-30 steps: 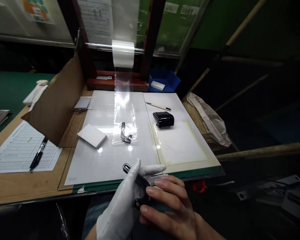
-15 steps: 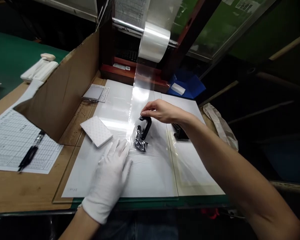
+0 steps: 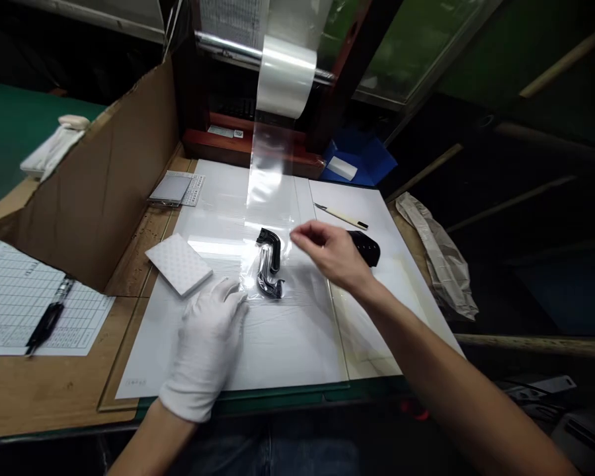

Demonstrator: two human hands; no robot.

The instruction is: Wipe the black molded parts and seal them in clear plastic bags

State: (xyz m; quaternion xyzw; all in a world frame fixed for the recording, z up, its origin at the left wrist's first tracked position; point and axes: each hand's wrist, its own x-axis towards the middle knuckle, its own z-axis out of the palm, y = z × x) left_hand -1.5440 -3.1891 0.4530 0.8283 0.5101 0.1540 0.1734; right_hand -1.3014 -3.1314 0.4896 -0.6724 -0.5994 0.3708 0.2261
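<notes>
Two black curved parts [image 3: 276, 250] lie end to end on clear plastic film [image 3: 265, 192]; film covers the lower one. My left hand [image 3: 205, 340], in a white glove, rests to their left. Its bent fingertips touch the film's near left corner, the thumb apart from them. My bare right hand [image 3: 334, 256] hovers to the right of the parts, thumb and fingertips pinched at the film's right edge. Whether film is caught in that pinch I cannot tell. Behind the right hand sits another black piece [image 3: 367, 248], partly hidden. A white foam block [image 3: 178, 264] lies left of the parts.
The film hangs from a roll [image 3: 286, 78] on a metal bar. A craft knife [image 3: 342, 217] lies to the right. Beyond are a blue tray [image 3: 384, 162] and a crumpled bag [image 3: 439, 258]. A cardboard wall [image 3: 104, 185] stands left, beside a form [image 3: 10, 297] with a pen [image 3: 47, 327].
My right hand has let go of the upper black part and moved right, which brings the knife into sight. The upper part now lies down. The left fingers are more bent.
</notes>
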